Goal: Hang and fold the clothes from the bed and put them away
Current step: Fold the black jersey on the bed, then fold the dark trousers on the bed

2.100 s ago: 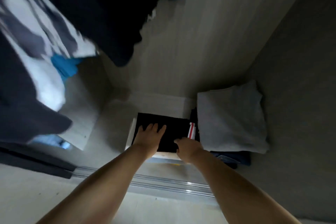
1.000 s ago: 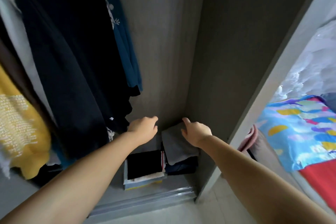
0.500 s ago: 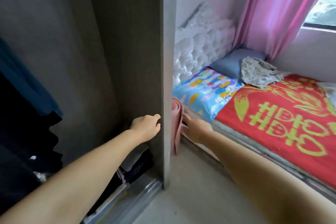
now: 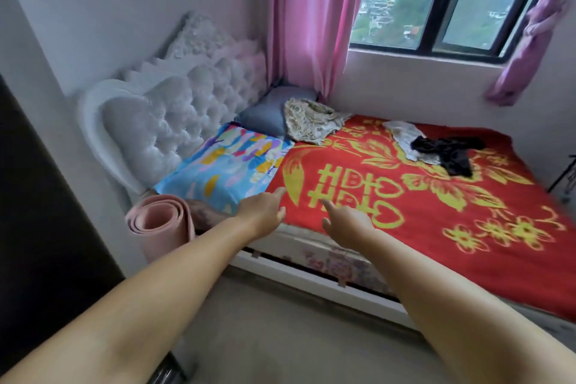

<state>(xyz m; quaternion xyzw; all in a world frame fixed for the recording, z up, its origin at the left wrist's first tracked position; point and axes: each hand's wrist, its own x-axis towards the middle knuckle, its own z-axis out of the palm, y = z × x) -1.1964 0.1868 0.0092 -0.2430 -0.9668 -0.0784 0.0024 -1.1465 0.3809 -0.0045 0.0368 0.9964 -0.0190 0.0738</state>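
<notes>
Both arms now reach over the red-blanketed bed (image 4: 436, 227); left grip (image 4: 263, 209) and right grip (image 4: 346, 221) wide, empty.

Garments (image 4: 436, 146) lie on the bed (image 4: 467, 259), pillows (image 4: 230, 162) left.

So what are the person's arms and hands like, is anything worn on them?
Both arms are bare from as far up as the picture shows down to the fingers: no sleeves, no gloves. The left hand and right hand show no rings, and neither wrist carries a watch or bracelet. The nails look short and plain, though they are too small to judge closely.
</notes>
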